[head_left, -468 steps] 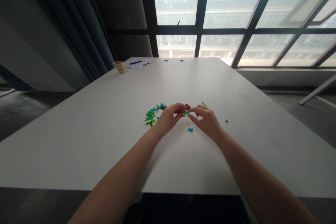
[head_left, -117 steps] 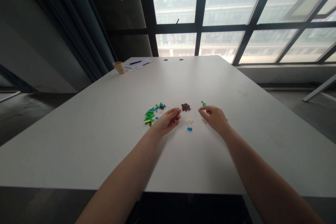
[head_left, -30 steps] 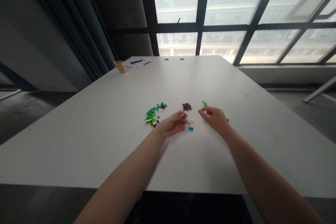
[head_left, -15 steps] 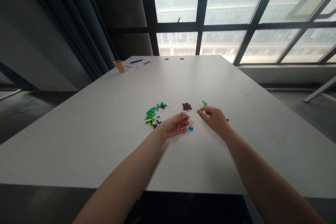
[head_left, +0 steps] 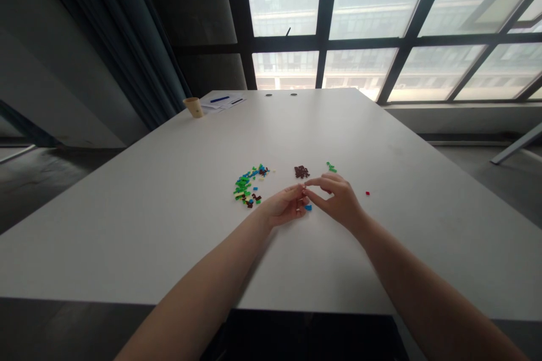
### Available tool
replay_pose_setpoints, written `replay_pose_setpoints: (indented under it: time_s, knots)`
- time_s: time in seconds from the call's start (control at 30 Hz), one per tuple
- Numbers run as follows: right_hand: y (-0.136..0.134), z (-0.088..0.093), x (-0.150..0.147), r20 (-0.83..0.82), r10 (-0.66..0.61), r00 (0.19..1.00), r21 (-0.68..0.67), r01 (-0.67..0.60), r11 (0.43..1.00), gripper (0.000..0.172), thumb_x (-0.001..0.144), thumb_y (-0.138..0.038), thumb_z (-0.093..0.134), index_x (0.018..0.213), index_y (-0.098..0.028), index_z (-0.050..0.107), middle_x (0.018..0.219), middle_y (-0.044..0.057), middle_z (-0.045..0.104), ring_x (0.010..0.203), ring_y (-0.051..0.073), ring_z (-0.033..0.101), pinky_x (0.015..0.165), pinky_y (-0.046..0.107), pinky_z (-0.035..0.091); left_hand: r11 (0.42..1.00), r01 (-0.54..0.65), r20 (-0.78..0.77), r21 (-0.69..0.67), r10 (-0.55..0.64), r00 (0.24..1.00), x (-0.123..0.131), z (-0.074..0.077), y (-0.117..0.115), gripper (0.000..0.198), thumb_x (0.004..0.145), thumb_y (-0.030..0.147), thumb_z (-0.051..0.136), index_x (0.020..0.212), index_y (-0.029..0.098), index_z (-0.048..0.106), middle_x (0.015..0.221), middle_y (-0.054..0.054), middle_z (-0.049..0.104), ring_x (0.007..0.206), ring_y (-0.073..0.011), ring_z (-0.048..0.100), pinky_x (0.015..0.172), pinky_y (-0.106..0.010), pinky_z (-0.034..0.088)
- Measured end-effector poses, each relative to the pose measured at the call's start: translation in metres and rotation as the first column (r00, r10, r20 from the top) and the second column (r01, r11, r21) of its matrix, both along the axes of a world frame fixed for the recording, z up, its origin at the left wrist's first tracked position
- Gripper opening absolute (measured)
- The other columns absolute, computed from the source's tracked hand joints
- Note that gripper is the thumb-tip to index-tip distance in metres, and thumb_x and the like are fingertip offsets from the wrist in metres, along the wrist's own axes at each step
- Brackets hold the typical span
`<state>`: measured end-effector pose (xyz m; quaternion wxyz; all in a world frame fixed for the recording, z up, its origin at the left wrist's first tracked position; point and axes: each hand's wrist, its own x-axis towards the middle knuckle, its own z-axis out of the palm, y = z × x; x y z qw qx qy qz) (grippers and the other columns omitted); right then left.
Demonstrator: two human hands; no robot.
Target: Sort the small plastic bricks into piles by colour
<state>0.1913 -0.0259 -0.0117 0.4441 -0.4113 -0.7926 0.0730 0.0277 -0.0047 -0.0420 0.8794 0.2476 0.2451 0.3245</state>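
My left hand [head_left: 285, 206] is raised over the table, thumb and fingers closed together around something too small to make out. From the right, my right hand [head_left: 337, 199] reaches across, its thumb and index finger at the left fingertips. Whatever it pinches there is also too small to name. Just under the hands lies a blue toy brick [head_left: 309, 207]. Beyond them is a pile of dark brown bricks [head_left: 301, 171], and green bricks [head_left: 331, 167] lie past my right hand. A curved heap of mostly green, blue and brown bricks [head_left: 243, 185] spreads left of my left hand.
A single red brick [head_left: 367, 193] lies to the right of my right hand. On the white table [head_left: 203, 203], at the far left, stand a tan cup [head_left: 193, 107] and papers [head_left: 224, 105] with a blue pen [head_left: 219, 99]. Tall windows rise behind.
My right hand has moved left, bringing its thumb and index finger to my left fingertips. The red brick now shows fully. My left hand has shifted very little.
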Motion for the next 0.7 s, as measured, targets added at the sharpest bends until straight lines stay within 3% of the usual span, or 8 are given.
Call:
replay_pose_setpoints:
  time_s: [0.3,0.4,0.5,0.6,0.7]
  knots:
    - [0.001,-0.001,0.000,0.071,-0.024,0.997,-0.073,0.030,0.997,0.016,0.079,-0.026,0.052,0.078,-0.020,0.067,0.061,0.001,0.055,0.060,0.012,0.047,0.066,0.025,0.036,0.998,-0.005,-0.071,0.065,0.010,0.997,0.003,0.000,-0.002,0.024,0.064,0.030,0.071,0.080,0.015,0.060,0.070,0.001,0.054,0.062,-0.0047,0.051,0.052,-0.016,0.036]
    - [0.005,-0.001,0.009,0.061,-0.110,0.992,-0.155,0.118,0.981,0.015,0.076,-0.026,0.053,0.078,-0.020,0.067,0.063,0.001,0.057,0.059,0.012,0.047,0.062,0.024,0.036,0.981,-0.118,-0.229,0.157,0.152,0.961,-0.001,0.010,0.000,0.029,0.061,0.034,0.073,0.081,0.015,0.061,0.074,0.000,0.055,0.062,-0.0049,0.051,0.052,-0.016,0.035]
    - [0.011,-0.007,0.018,0.142,-0.158,0.977,-0.345,0.198,0.917,0.013,0.072,-0.025,0.057,0.076,-0.021,0.069,0.066,0.001,0.060,0.060,0.012,0.049,0.060,0.024,0.037,0.917,-0.274,-0.360,0.291,0.370,0.856,-0.011,0.019,0.007,0.032,0.060,0.038,0.072,0.080,0.017,0.062,0.079,-0.001,0.057,0.063,-0.0048,0.051,0.054,-0.016,0.036]
    - [0.015,-0.015,0.021,0.235,-0.123,0.964,-0.473,0.224,0.852,0.013,0.069,-0.024,0.058,0.074,-0.023,0.070,0.075,0.002,0.065,0.063,0.013,0.052,0.062,0.025,0.038,0.849,-0.401,-0.366,0.344,0.514,0.776,-0.022,0.024,0.014,0.032,0.058,0.039,0.073,0.078,0.018,0.061,0.077,0.001,0.056,0.061,-0.0039,0.049,0.054,-0.016,0.036]
    - [0.016,-0.023,0.017,0.270,-0.100,0.958,-0.494,0.227,0.839,0.014,0.070,-0.026,0.058,0.074,-0.025,0.071,0.081,0.002,0.067,0.069,0.015,0.055,0.065,0.026,0.040,0.821,-0.469,-0.342,0.325,0.565,0.751,-0.029,0.024,0.019,0.032,0.056,0.037,0.074,0.077,0.018,0.059,0.075,0.003,0.054,0.057,-0.0031,0.048,0.051,-0.016,0.035]
